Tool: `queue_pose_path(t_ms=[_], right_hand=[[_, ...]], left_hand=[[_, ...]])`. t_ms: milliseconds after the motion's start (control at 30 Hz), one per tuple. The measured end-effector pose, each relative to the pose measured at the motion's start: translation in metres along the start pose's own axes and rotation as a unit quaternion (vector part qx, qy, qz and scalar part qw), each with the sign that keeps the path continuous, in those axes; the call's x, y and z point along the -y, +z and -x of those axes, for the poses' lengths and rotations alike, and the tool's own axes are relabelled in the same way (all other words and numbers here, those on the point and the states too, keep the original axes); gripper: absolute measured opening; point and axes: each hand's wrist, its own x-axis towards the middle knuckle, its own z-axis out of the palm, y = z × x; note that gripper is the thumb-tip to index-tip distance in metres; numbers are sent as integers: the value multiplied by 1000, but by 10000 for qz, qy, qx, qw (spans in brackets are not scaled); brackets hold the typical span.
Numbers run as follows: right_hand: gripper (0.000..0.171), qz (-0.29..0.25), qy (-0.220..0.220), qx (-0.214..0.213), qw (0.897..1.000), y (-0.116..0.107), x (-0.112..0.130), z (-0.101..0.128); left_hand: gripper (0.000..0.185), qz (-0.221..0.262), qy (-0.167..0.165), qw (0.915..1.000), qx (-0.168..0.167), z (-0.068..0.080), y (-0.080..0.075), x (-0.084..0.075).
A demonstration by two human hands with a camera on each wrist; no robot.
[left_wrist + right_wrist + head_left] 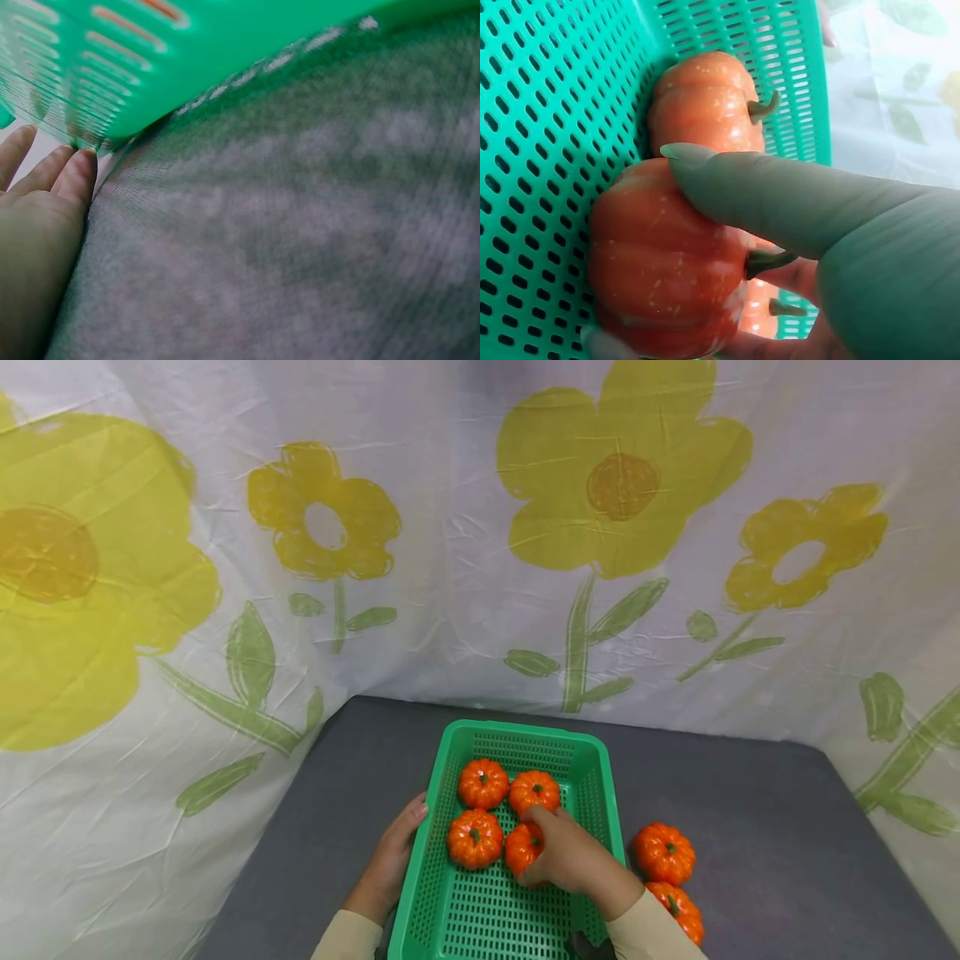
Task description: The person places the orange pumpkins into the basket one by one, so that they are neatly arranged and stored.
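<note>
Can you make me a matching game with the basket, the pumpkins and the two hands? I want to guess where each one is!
Things:
1. left hand
2. right hand
3. basket
4. two outside pumpkins

Places or states:
A. on the grey table, right of the basket
B. green, holding four pumpkins
C. resting against the basket's outer left wall
D. gripping a pumpkin inside the basket

Pairs: 1-C, 2-D, 3-B, 4-A

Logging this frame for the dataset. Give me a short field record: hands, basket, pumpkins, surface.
left hand: rests against green basket outer left wall, fingers straight
right hand: grips one pumpkin inside basket
pumpkins in basket: four, counting the gripped one
pumpkins outside: two, on table right of basket
surface: grey table
backdrop: white sheet with yellow flowers
</note>
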Motion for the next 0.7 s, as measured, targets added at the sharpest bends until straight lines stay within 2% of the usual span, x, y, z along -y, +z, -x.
queue_pose_path(t_ms=[300, 700], right_hand=[[79, -182, 302, -302, 9989, 0, -1, -3], [71, -325, 242, -470, 9981, -2, 1, -3]], left_hand=[[63, -29, 57, 10000, 60, 0, 0, 0], [63, -9, -18, 10000, -2, -1, -1, 0]])
